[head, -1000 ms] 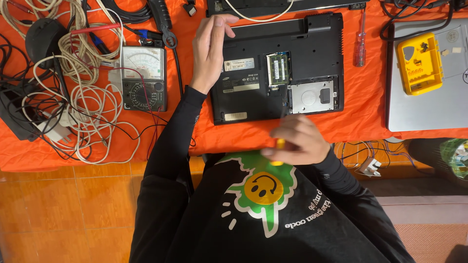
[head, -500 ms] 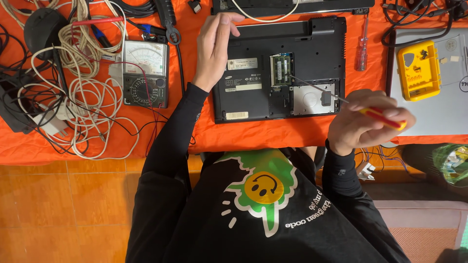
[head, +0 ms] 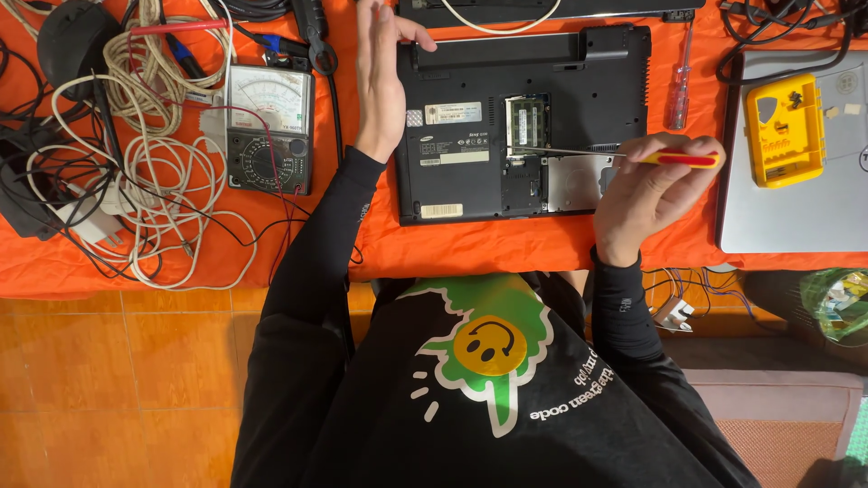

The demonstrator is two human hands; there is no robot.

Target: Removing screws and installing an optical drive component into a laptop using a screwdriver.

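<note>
Left hand (head: pixel 378 86) is bracing the laptop (head: pixel 524 117) edge, fingers flat and apart; right hand (head: pixel 646 194) fingers are clamping the screwdriver (head: pixel 615 155), tip reaching over its open bay.

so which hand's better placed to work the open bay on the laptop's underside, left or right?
Probably right. The right hand already holds the screwdriver, its tip over the open bay of the laptop. The left hand only rests flat at the laptop's left edge.

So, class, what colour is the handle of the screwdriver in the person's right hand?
Red with a yellow band; the screwdriver in the right hand shows best in the head view.
</note>
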